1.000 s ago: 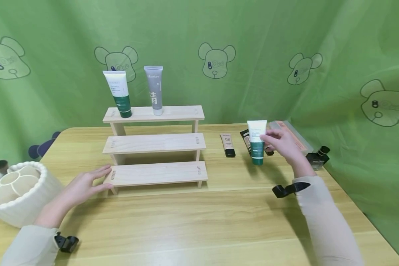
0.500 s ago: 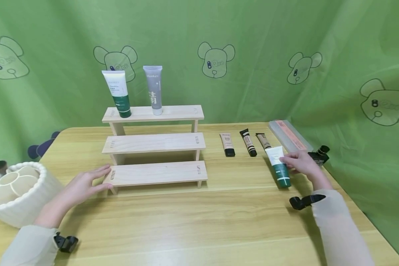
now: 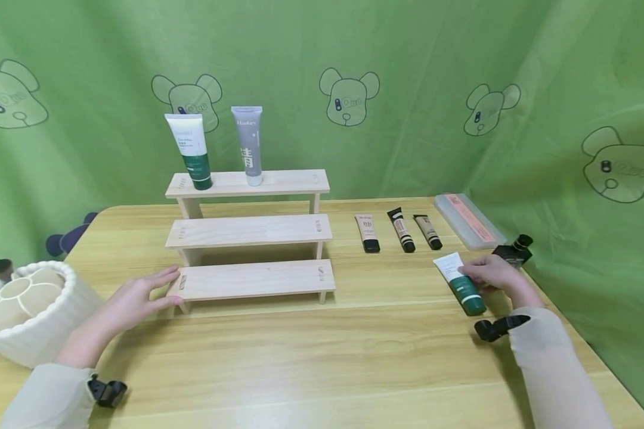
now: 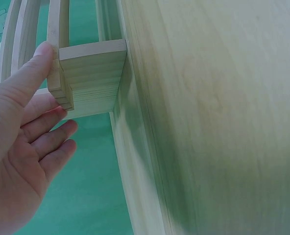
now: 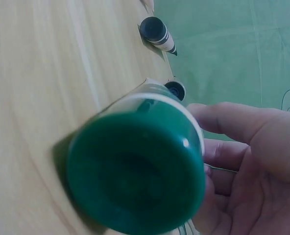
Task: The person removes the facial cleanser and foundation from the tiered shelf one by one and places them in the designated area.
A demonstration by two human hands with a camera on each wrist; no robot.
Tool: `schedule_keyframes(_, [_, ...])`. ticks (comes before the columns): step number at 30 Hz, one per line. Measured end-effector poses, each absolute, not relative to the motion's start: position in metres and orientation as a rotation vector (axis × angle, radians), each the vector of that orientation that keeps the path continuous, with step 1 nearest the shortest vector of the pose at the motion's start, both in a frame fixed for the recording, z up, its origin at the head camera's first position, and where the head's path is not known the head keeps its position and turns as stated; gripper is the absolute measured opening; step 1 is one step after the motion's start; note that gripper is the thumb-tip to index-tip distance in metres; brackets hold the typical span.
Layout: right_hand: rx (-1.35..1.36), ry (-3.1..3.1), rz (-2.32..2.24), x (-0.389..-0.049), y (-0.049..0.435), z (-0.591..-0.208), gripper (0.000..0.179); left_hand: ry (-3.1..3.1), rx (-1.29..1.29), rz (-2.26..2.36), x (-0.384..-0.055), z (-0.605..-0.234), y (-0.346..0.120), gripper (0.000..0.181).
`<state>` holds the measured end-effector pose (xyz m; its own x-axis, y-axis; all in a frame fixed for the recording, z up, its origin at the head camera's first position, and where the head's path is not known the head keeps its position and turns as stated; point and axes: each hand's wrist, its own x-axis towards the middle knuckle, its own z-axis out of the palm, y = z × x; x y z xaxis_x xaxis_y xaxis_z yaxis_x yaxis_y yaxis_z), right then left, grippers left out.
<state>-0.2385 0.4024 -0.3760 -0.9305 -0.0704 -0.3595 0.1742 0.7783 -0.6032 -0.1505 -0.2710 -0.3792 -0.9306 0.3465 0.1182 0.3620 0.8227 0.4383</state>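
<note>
On the table's right side my right hand (image 3: 494, 275) pinches a white and green squeeze tube (image 3: 463, 287) along its right edge. Its green cap (image 5: 135, 174) fills the right wrist view, with the thumb and curled fingers just behind. The tube lies slanted, at or very near the tabletop. Over at the left, my left hand (image 3: 134, 302) grips the left end of the lowest step of a three-step wooden stand (image 3: 252, 280), thumb on one face of the board (image 4: 59, 73) and forefinger by the other. A similar white and green tube (image 3: 191, 152) and a grey tube (image 3: 249, 146) stand on the top step.
Right of the stand lie three small tubes: a pink one (image 3: 367, 232), a black one (image 3: 401, 229) and a brown one (image 3: 427, 231). A clear flat box (image 3: 469, 221) and a black bottle (image 3: 514, 251) sit beyond my right hand. A white ribbed holder (image 3: 43, 322) stands far left.
My right hand has brought the white and green tube right and toward me, from upright above the small tubes down to lying slanted by the table. My left hand stays put.
</note>
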Motion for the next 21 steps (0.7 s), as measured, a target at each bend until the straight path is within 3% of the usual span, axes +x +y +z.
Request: schedule_keyframes(21, [0.122,2.608,-0.919,-0.2411,0.4047,-0.3724,0.055,-2.967,-0.578,-0.730,-0.1509,-0.3798,-0.2720,0.066])
